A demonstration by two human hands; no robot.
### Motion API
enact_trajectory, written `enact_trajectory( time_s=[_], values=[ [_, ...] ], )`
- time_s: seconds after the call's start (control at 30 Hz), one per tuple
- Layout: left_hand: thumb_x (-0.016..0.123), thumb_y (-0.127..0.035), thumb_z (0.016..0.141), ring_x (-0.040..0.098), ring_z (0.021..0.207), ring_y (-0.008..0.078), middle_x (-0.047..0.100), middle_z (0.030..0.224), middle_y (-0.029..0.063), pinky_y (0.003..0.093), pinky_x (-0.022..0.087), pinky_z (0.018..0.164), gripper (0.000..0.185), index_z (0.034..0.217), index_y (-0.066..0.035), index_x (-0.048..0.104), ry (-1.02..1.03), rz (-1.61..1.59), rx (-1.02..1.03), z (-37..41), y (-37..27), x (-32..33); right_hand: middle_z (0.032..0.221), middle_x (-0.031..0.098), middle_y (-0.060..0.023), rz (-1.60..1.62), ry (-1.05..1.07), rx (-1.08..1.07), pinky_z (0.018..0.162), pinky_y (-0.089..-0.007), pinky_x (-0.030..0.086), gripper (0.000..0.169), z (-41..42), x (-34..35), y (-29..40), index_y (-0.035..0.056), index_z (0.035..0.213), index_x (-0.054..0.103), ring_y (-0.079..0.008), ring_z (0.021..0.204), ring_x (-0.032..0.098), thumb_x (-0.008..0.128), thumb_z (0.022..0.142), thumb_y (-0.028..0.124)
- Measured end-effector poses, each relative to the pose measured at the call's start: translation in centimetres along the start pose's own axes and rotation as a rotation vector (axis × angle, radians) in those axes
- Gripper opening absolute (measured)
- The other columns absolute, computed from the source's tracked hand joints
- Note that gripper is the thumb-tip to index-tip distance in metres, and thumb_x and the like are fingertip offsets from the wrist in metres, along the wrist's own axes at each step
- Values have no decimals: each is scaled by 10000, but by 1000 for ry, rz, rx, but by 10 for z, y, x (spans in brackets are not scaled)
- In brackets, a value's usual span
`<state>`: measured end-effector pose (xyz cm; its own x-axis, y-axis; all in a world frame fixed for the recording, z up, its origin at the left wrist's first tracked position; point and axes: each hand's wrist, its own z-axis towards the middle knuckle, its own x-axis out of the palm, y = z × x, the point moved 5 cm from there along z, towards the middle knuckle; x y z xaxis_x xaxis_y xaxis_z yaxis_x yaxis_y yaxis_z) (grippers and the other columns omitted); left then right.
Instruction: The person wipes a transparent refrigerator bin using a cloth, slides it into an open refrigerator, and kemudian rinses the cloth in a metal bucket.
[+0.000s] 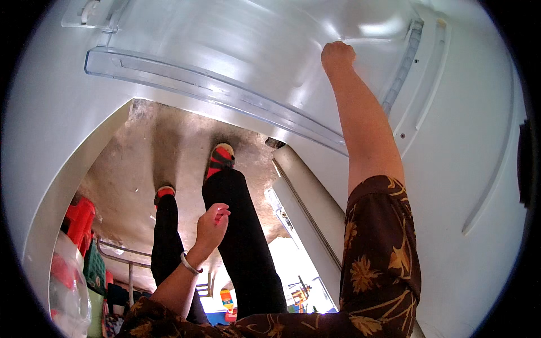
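Observation:
My right hand (338,55) is curled into a fist against the glossy white inner panel (253,55) of what looks like a refrigerator. Its fingers face away from view, so whether they hold anything cannot be told. A clear plastic door-shelf rail (211,91) crosses the panel below and left of this hand. Lower down, my left hand (213,226) hangs in front of my black-trousered leg, its fingers loosely bent and nothing visible in them. A pale bracelet (190,263) circles the left wrist.
Red-and-black shoes stand on a stained, worn floor (122,169). At the lower left are a red plastic item (80,222), a green crate (94,268), clear plastic wrapping (69,283) and a metal tube frame (131,274). A long pale panel (310,224) lies right of my legs.

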<state>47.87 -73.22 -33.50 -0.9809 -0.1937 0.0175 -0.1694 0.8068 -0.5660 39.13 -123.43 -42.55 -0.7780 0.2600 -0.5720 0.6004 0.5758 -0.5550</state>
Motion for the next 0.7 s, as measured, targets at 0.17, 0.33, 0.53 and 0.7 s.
enact_trajectory(
  time_s=[0.17, 0.33, 0.53, 0.7],
  values=[
    [509, -2, 812, 618, 781, 150, 627, 875, 103, 250, 494, 674, 218, 1028, -12, 534, 8, -92, -45, 1, 2, 7, 998, 622, -140, 41, 14, 61, 568, -318, 495, 732, -6, 2, 6, -89, 1340, 229, -224, 840, 626, 613, 775, 173],
    [505, -3, 820, 612, 786, 135, 623, 878, 98, 238, 488, 674, 211, 1030, -10, 533, 51, -173, -28, 3, 7, 12, 1011, 613, -156, 117, 73, 139, 596, -302, 498, 794, -15, -14, 0, -117, 1337, 190, -212, 848, 621, 628, 760, 208],
    [506, -8, 826, 610, 799, 134, 623, 887, 103, 235, 487, 681, 214, 1038, -2, 530, 55, -168, -43, 4, 5, 5, 1232, 501, -172, -8, -75, 103, 682, -348, 531, 323, -24, -19, 7, 77, 1100, 607, -261, 987, 594, 551, 783, 109],
    [486, -4, 845, 571, 858, 124, 592, 914, 77, 245, 476, 758, 202, 1045, -7, 515, 112, -212, -123, 2, -2, 4, 1166, 561, -112, 0, 166, 67, 671, -350, 531, 395, -16, -20, 6, 39, 1172, 541, -256, 945, 612, 555, 787, 127]
  ],
)
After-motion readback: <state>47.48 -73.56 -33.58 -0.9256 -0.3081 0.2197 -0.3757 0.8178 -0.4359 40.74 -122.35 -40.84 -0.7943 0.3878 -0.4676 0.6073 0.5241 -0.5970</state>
